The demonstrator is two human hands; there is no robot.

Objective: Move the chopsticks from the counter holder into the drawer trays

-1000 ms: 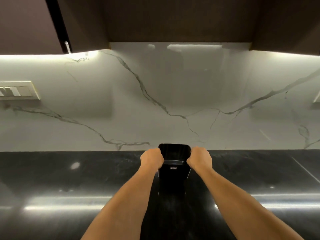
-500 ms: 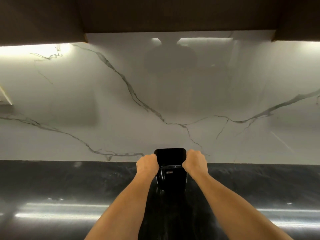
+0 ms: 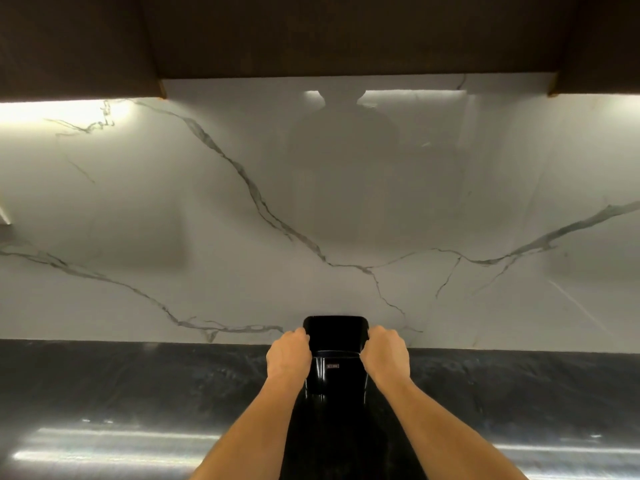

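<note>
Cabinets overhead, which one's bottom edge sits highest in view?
The middle cabinet; its bottom edge shows higher than those of the left cabinet and right cabinet flanking it.

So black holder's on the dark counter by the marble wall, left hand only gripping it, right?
No. The head view shows both the left hand and right hand gripping the black holder, one per side. It is on the dark counter by the marble wall.
</note>
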